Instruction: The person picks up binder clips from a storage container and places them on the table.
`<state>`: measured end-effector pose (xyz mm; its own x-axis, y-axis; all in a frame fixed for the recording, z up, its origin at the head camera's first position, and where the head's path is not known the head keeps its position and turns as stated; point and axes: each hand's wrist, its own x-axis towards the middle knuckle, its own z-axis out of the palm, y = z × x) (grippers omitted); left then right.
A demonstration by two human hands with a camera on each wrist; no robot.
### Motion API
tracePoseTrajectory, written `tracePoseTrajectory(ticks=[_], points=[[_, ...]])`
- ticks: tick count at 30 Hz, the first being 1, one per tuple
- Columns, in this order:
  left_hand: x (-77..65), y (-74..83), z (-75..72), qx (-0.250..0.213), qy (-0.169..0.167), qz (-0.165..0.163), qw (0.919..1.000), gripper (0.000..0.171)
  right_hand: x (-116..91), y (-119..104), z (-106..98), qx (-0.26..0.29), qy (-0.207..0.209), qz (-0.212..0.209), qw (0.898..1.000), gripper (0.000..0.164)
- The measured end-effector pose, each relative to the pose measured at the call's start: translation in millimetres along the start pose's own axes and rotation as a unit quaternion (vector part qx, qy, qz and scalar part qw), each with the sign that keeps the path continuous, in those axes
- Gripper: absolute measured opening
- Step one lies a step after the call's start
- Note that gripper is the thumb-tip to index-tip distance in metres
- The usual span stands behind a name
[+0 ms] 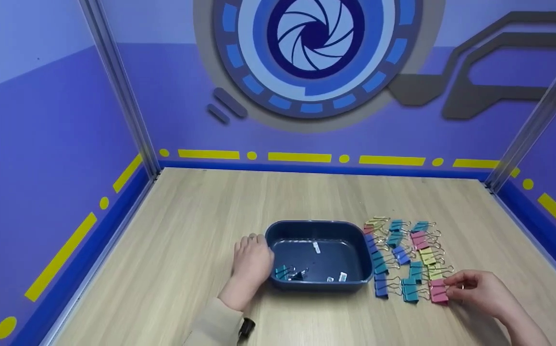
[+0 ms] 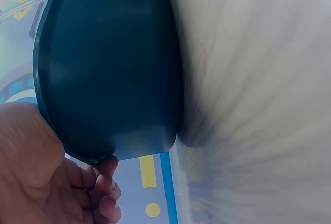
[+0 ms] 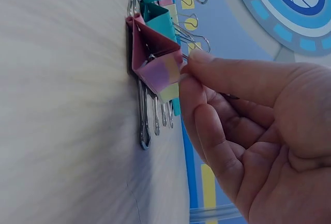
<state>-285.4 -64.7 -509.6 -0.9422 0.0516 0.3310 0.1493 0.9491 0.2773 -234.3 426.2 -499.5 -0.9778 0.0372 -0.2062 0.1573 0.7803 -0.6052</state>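
Note:
A dark blue plastic box (image 1: 318, 287) stands on the table. My left hand (image 1: 253, 257) holds its left rim; in the left wrist view the curled fingers (image 2: 106, 182) lie against the box wall (image 2: 114, 69). A teal binder clip (image 1: 281, 273) and a dark clip (image 1: 299, 275) lie inside the box. To the right, binder clips in teal, blue, yellow and pink form rough columns. My right hand (image 1: 482, 290) pinches a pink binder clip (image 1: 438, 291) at the near right end, between thumb and index finger. The right wrist view shows that pink clip (image 3: 155, 61) at the fingertips.
Small white labels (image 1: 342, 277) show on the box floor. The nearest clips, such as a blue binder clip (image 1: 381, 287), sit close against the box's right side. Purple-blue panels (image 1: 278, 139) and metal posts (image 1: 124, 91) bound the wooden table (image 1: 201, 206).

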Motion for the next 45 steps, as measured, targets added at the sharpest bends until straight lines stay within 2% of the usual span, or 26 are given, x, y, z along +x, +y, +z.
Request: tracePoseTrajectory(ticks=[7,14,18,23,28,30,33,37,40,45], points=[[0.9,0.3,-0.7,0.001,-0.01,-0.005,0.9999,0.02,-5,0,0,0.004,0.008,-0.033,0.999,0.032],[0.3,0.6,0.9,0.0,-0.019,-0.01,0.9998,0.021,-6,-6,-6,-0.005,0.003,-0.013,1.0,0.039],[0.3,0.9,1.6,-0.004,-0.023,-0.013,0.9996,0.021,-10,-12,-13,-0.031,0.018,-0.017,0.999,0.045],[0.6,0.7,2.1,0.0,-0.024,-0.012,0.9996,0.023,-17,-32,-18,-0.048,0.07,-0.031,0.996,0.046],[1.1,0.2,1.9,0.001,-0.019,-0.013,0.9997,0.024,-19,-66,-8,-0.017,0.107,-0.068,0.992,0.037],[1.0,0.3,1.8,-0.001,-0.019,-0.013,0.9997,0.024,-18,-82,-2,0.009,0.097,-0.082,0.992,0.036],[0.8,0.5,1.7,-0.004,-0.022,-0.015,0.9996,0.024,-12,-106,9,0.067,0.061,-0.108,0.99,0.033],[0.7,0.5,1.7,-0.004,-0.019,-0.015,0.9997,0.023,2,-134,30,0.134,0.012,-0.159,0.978,0.029],[0.6,0.2,1.5,-0.002,-0.009,-0.011,0.9999,0.021,13,-153,50,0.145,-0.022,-0.185,0.972,0.028],[1.1,0.1,1.5,-0.007,-0.011,-0.01,0.9999,0.02,30,-182,86,0.137,-0.078,-0.192,0.969,0.025]])
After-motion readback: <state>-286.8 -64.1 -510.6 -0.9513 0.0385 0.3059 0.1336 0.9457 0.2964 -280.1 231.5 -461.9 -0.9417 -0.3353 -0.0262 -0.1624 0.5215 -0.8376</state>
